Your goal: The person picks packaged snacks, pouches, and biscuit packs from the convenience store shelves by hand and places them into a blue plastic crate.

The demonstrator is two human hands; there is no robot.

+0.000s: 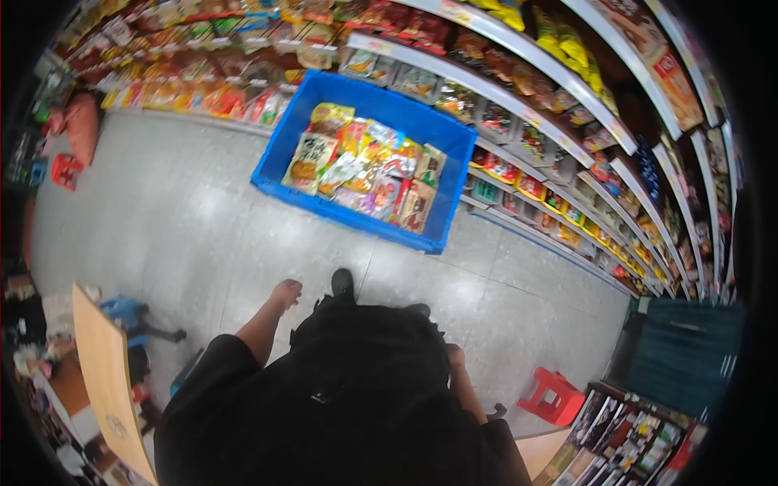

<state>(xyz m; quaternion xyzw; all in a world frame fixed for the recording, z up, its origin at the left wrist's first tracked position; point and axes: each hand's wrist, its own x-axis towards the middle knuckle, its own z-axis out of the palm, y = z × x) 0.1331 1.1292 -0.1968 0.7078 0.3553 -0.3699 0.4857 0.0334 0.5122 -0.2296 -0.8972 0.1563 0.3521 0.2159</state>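
Note:
My left hand (287, 292) hangs over the floor beside my black clothing, its fingers loosely bent and a little apart, with nothing seen in them. At my other side, my right hand (455, 355) is close against the clothing; its fingers are mostly hidden. In front of me a blue plastic crate (348, 212) stands on the floor, apart from both hands. Inside it lie several colourful snack packets (374, 166), among them a pale bag (309, 162) along the left side and a brown packet (416, 206) in the near right corner.
Shelves (502, 93) packed with bagged snacks curve along the back and right. Red plastic stools stand at right (553, 397) and far left (66, 172). A wooden board (101, 373) is at lower left, near a blue chair (126, 312). Grey tiled floor (186, 219) surrounds the crate.

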